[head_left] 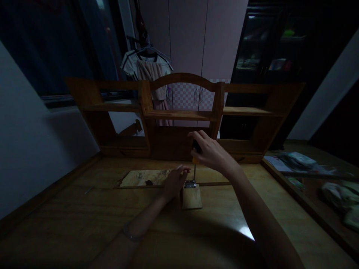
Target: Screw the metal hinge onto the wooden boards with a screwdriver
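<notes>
In the head view, my right hand (209, 151) grips the black and yellow handle of a screwdriver (195, 172). The shaft stands nearly upright, its tip at a small metal hinge (190, 184). That hinge lies across the far edge of a small pale wooden block (192, 198) on the wooden tabletop (224, 220). Close by on the left, my left hand (174, 182) rests beside the block and hinge, fingers curled toward the shaft. Dim light hides what its fingertips hold, if anything. Behind the hinge runs a long wooden strip (143, 178) with dark markings.
A wooden shelf unit (179, 114) stands along the table's far side. At left on the tabletop lies a thin, light-coloured object (89, 190). Papers and packets (300, 160) and a pale bundle (340, 198) lie at right. Clothes (151, 67) hang behind the shelf.
</notes>
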Available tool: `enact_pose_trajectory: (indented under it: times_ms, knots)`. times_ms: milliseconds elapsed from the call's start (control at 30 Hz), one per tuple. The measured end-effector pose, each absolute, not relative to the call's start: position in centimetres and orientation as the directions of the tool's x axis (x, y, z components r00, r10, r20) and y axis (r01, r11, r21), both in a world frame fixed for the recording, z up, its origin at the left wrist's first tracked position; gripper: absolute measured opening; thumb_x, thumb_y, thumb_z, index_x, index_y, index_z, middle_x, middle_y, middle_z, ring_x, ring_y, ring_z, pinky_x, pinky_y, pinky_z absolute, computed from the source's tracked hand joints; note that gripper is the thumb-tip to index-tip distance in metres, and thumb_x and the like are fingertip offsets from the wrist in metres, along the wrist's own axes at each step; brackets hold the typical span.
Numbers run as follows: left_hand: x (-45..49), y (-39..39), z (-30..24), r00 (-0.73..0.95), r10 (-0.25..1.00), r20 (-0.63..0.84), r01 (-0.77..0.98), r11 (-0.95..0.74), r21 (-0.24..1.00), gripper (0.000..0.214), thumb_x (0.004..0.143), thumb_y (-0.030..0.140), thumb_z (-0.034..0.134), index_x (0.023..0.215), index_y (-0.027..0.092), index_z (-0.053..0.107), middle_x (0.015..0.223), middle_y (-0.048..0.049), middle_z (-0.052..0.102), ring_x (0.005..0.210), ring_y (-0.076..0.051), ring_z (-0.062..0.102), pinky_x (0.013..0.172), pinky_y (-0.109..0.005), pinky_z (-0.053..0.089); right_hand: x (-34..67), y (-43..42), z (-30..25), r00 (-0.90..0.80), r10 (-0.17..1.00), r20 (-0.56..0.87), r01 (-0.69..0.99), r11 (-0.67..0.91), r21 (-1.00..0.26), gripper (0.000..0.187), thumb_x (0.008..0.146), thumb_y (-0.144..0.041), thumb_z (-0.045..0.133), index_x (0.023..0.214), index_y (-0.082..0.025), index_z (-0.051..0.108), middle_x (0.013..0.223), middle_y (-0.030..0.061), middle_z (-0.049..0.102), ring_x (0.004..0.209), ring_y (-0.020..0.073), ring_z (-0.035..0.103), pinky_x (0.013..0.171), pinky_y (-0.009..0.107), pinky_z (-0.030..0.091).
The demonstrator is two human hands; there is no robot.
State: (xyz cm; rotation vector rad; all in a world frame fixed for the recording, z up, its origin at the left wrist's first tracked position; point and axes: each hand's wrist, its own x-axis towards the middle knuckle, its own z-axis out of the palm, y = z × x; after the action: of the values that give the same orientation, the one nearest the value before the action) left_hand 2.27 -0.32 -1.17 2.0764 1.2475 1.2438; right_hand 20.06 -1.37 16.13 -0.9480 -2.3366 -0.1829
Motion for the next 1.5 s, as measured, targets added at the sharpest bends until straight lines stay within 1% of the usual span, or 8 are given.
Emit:
enact_pose_trajectory:
  times_ms: [267, 500, 667, 800, 1033, 1233, 1400, 1500]
  knots:
    - [2.5, -0.4, -0.7, 0.166, 0.844, 0.51, 0.568, -0.505, 0.65, 0.024, 0.097, 0.032, 0.044, 0.101, 0.02, 0.064, 0.096, -0.0029, 0.065, 0.084, -0.014, 0.062, 0.073, -0.023, 0.047, 19.9, -1.1, 15.9, -0.521, 0.619, 0.587, 0.732, 0.678, -0.065, 0.029, 0.099, -0.033, 0.051, 0.126, -0.022, 0.048, 0.114, 0.0073, 0.051, 0.087, 0.0209, 0.059, 0.077, 0.03, 0.044]
    - [2.5, -0.2, -1.0, 0.172, 0.867, 0.468, 0.545, -0.479, 0.688, 0.022, 0.094, 0.033, 0.048, 0.103, 0.021, 0.065, 0.098, -0.0012, 0.068, 0.078, -0.013, 0.064, 0.074, -0.023, 0.047, 20.3, -0.4, 15.7, -0.538, 0.596, 0.596, 0.67, 0.731, -0.127, 0.047, 0.09, -0.017, 0.056, 0.135, -0.019, 0.041, 0.121, 0.0089, 0.047, 0.1, 0.0217, 0.056, 0.092, 0.031, 0.042]
    - [2.7, 0.0, -1.6, 0.275, 0.866, 0.418, 0.428, -0.499, 0.753, 0.02, 0.091, 0.029, 0.05, 0.101, 0.02, 0.065, 0.097, -0.0015, 0.068, 0.084, -0.014, 0.065, 0.076, -0.023, 0.049, 20.5, -0.1, 15.6, -0.527, 0.611, 0.591, 0.696, 0.709, -0.112, 0.037, 0.097, -0.031, 0.054, 0.131, -0.021, 0.045, 0.121, 0.0083, 0.048, 0.098, 0.0225, 0.057, 0.089, 0.032, 0.043]
    - [3.1, -0.3, -1.6, 0.358, 0.833, 0.422, 0.444, -0.549, 0.708, 0.019, 0.084, 0.019, 0.054, 0.101, 0.019, 0.064, 0.094, -0.0009, 0.068, 0.081, -0.014, 0.064, 0.077, -0.024, 0.049, 20.5, 0.2, 15.3, -0.511, 0.616, 0.599, 0.72, 0.688, -0.093, 0.034, 0.097, -0.031, 0.055, 0.129, -0.022, 0.047, 0.117, 0.0078, 0.05, 0.097, 0.0231, 0.058, 0.087, 0.033, 0.044]
    - [3.4, -1.1, -1.0, 0.412, 0.817, 0.404, 0.413, -0.562, 0.716, 0.02, 0.083, 0.016, 0.052, 0.099, 0.019, 0.062, 0.098, -0.0019, 0.067, 0.084, -0.015, 0.063, 0.082, -0.026, 0.05, 20.3, -0.8, 16.1, -0.525, 0.597, 0.607, 0.671, 0.729, -0.136, 0.062, 0.088, -0.02, 0.055, 0.145, -0.023, 0.031, 0.129, 0.0091, 0.045, 0.102, 0.0248, 0.056, 0.092, 0.035, 0.044]
    - [3.4, -0.8, -1.4, 0.412, 0.818, 0.401, 0.415, -0.56, 0.717, 0.017, 0.082, 0.016, 0.053, 0.097, 0.021, 0.061, 0.095, -0.0004, 0.067, 0.085, -0.015, 0.064, 0.082, -0.026, 0.05, 20.2, -0.2, 15.5, -0.491, 0.621, 0.611, 0.738, 0.669, -0.086, 0.04, 0.097, -0.034, 0.053, 0.134, -0.022, 0.045, 0.12, 0.0082, 0.051, 0.096, 0.0257, 0.059, 0.084, 0.036, 0.047]
    - [3.4, -0.7, -1.6, 0.407, 0.827, 0.388, 0.45, -0.552, 0.702, 0.018, 0.083, 0.018, 0.054, 0.1, 0.021, 0.061, 0.095, -0.0007, 0.067, 0.085, -0.015, 0.064, 0.083, -0.026, 0.05, 20.3, -0.2, 15.6, -0.514, 0.572, 0.64, 0.626, 0.76, -0.176, 0.066, 0.089, -0.016, 0.056, 0.148, -0.026, 0.027, 0.132, 0.0083, 0.042, 0.106, 0.0238, 0.055, 0.095, 0.035, 0.044]
    - [3.4, -0.7, -1.6, 0.392, 0.831, 0.395, 0.466, -0.549, 0.694, 0.018, 0.083, 0.019, 0.054, 0.1, 0.021, 0.06, 0.096, -0.0016, 0.067, 0.087, -0.016, 0.064, 0.083, -0.027, 0.05, 20.4, -0.6, 15.9, -0.539, 0.562, 0.627, 0.605, 0.776, -0.175, 0.068, 0.087, -0.016, 0.056, 0.147, -0.025, 0.028, 0.135, 0.0085, 0.04, 0.109, 0.025, 0.054, 0.097, 0.036, 0.043]
